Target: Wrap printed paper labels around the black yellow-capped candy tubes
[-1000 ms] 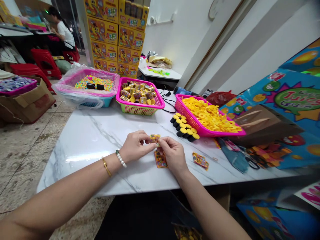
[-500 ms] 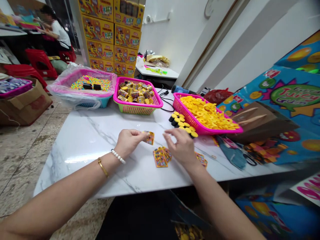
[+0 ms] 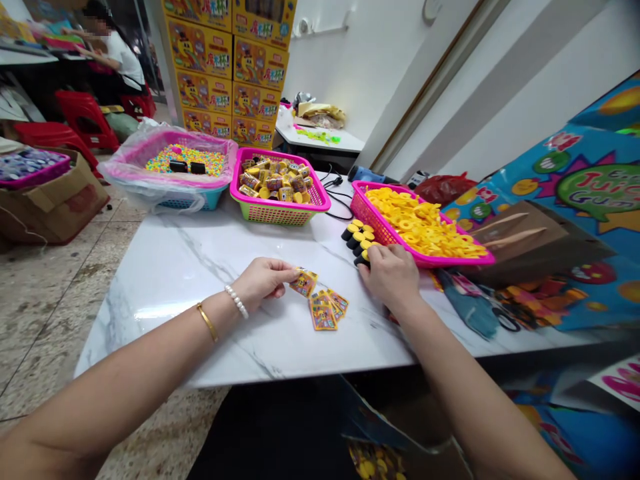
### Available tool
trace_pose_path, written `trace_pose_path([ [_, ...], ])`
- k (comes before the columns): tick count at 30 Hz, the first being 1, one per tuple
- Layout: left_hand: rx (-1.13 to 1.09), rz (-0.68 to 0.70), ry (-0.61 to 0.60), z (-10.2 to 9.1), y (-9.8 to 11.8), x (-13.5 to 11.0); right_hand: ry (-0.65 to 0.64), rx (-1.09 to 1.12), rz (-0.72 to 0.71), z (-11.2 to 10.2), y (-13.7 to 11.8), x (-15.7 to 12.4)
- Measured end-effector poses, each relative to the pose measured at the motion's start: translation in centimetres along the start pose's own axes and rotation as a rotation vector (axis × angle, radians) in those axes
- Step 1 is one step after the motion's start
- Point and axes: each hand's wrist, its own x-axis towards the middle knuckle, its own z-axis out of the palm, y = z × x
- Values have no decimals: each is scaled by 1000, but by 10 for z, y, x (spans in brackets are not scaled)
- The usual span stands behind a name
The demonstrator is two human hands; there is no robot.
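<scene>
My left hand (image 3: 265,279) pinches a small yellow printed label (image 3: 305,283) by its edge, just above the table. Several similar labels (image 3: 326,312) lie fanned out and overlapping on the white marble-patterned table (image 3: 235,360). My right hand (image 3: 393,277) is closed around a small black cup with a yellow lid (image 3: 362,259) at the near end of a cluster. Other lidded black cups (image 3: 356,233) stand upright there, partly hidden by this hand. Beside them, a pink basket (image 3: 463,260) is heaped with yellow plastic rings (image 3: 420,220).
Behind stand a basket (image 3: 280,210) of labelled cups and a plastic-lined basket (image 3: 125,167) of colourful beads with two black cups. Yellow boxes (image 3: 200,90) are stacked further back. Scissors (image 3: 505,319) and a brown bag (image 3: 540,243) lie at right. A person (image 3: 123,60) sits far left.
My right hand has moved right, from above the labels to the lidded cups, and closed on one. My left hand still pinches its label, now turned and slightly lower.
</scene>
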Motion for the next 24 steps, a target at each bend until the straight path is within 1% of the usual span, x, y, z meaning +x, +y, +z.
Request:
trace_pose_path([
  [3, -32, -35, 30, 2, 3, -1, 4, 23, -22, 6, 3, 3],
  [5, -83, -43, 34, 1, 6, -2, 13, 76, -19, 10, 4, 4],
  [7, -133, -46, 2, -2, 8, -1, 36, 200, -9, 10, 3, 3],
  [8, -153, -49, -16, -3, 9, -1, 56, 296, 11, 8, 2, 3],
  [10, -185, -63, -32, -7, 10, 0, 90, 586, 93, -2, -3, 2],
  [12, -225, -89, -28, -10, 13, 0, 87, 1020, 212, -19, -12, 2],
  [14, -286, -108, -15, -11, 15, 0, 31, 1499, 315, -38, -26, 3],
  [15, -317, -118, -8, -10, 17, -1, -4, 1700, 354, -47, -35, 3],
  [16, -342, -125, -3, -10, 18, -1, -36, 1852, 384, -55, -45, 4],
  [17, -363, -129, -1, -9, 19, -2, -69, 1959, 403, -61, -55, 4],
  [19, -387, -129, -14, -8, 19, -3, -146, 2077, 416, -67, -74, 5],
  [21, -405, -111, -42, -8, 19, -3, -205, 2111, 424, -66, -89, 4],
  [22, -415, -99, -53, -8, 18, -3, -211, 2103, 439, -64, -94, 4],
  [24, -433, -83, -72, -9, 17, -2, -181, 2046, 485, -59, -99, 3],
])
